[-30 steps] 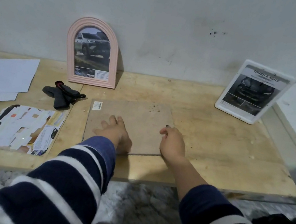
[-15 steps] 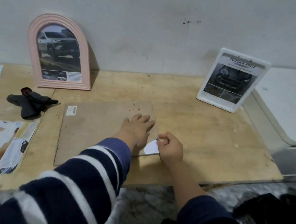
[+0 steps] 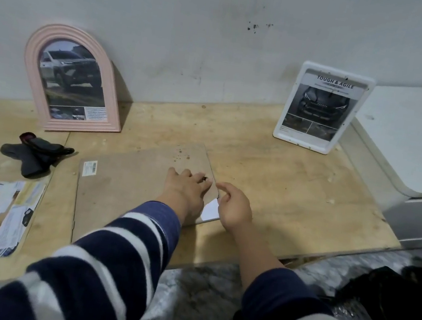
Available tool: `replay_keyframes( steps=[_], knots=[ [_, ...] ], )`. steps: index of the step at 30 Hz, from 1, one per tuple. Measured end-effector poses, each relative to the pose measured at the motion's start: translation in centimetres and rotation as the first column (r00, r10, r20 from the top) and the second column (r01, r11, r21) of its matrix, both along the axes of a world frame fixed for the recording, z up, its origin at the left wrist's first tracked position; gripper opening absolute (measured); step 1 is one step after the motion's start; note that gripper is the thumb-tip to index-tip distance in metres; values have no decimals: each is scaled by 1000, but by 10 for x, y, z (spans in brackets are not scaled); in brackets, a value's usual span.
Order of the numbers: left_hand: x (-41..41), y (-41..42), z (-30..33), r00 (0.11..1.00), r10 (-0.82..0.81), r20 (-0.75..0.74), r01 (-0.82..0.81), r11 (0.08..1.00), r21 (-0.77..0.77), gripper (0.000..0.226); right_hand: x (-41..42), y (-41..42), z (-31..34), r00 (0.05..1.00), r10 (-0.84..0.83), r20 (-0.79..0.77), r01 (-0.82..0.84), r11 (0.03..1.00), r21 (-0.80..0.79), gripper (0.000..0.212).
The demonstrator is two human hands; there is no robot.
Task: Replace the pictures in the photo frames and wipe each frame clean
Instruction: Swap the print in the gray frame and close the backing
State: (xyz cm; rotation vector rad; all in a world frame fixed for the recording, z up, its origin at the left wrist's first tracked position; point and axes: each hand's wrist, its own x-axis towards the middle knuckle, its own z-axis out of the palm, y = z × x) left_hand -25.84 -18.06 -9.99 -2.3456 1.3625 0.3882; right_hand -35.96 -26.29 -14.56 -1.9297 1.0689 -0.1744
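My right hand (image 3: 235, 208) has let go, fingers loose now; left hand (image 3: 186, 189) flat on the frame back (image 3: 128, 188). White frame (image 3: 323, 108) reads "TOUGH & AGILE".

Desk (image 3: 269, 185): bare plywood, matt, pitted. Backing board (image 3: 128, 188): brown fibreboard, matt, speckled. Arched frame (image 3: 52, 73): pink ribbed plastic. Rectangular frame (image 3: 280, 132): white smooth plastic. Cloth (image 3: 33, 156): dark fabric.

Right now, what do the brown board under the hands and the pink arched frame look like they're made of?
The brown board looks like matte hardboard or fibreboard: flat, dull brown, speckled, with a barcode sticker. The pink arched frame looks like moulded plastic, though painted wood is possible: smooth, even colour with stepped ridges around the arch.
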Motion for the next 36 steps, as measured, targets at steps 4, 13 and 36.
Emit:
replay_keyframes(
  steps=[4, 13, 36],
  knots=[
    [5, -2, 6, 995, 33, -97, -37, 998, -41, 54, -1, 2, -3, 969, 156, -193, -195, 960, -202, 48],
    [42, -14, 8, 973, 93, -212, -146, 958, -247, 40, 30, -11, 11, 971, 97, -219, -156, 949, -275, 33],
    [91, -31, -6, 968, 25, -250, -46, 996, -79, 66, 70, -20, 20, 826, 233, -513, -425, 856, -295, 55]
  ],
)
